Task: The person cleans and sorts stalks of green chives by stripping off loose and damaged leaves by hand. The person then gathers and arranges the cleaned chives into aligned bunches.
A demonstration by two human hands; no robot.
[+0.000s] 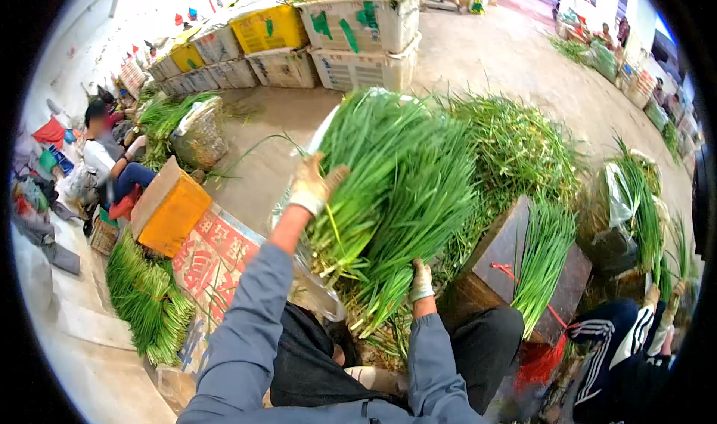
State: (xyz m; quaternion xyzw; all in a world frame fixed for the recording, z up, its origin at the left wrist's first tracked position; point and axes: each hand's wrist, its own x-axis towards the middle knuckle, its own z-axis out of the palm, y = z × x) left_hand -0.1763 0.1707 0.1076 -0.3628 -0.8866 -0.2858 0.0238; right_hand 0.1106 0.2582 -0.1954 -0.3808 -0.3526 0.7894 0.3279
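A large heap of long green leafy stalks (403, 177) lies in front of my knees, partly on clear plastic. My gloved left hand (315, 185) is at the heap's left edge, its fingers spread and its thumb pointing right. Lower down, my gloved right hand (421, 280) touches the stalks near their pale ends; its fingers are partly hidden, so its grip cannot be made out. On the dark wooden block (478, 271) to the right rests a smaller bunch of stalks (544, 256), with a red tie (504, 268) beside it.
Loose greens (515, 144) are piled behind on the right. An orange box (173, 211) and a bundle of stalks (149, 304) stand left. Stacked crates (362, 32) line the back. One person (108, 155) sits at left; a co-worker's striped sleeve (635, 334) shows at right.
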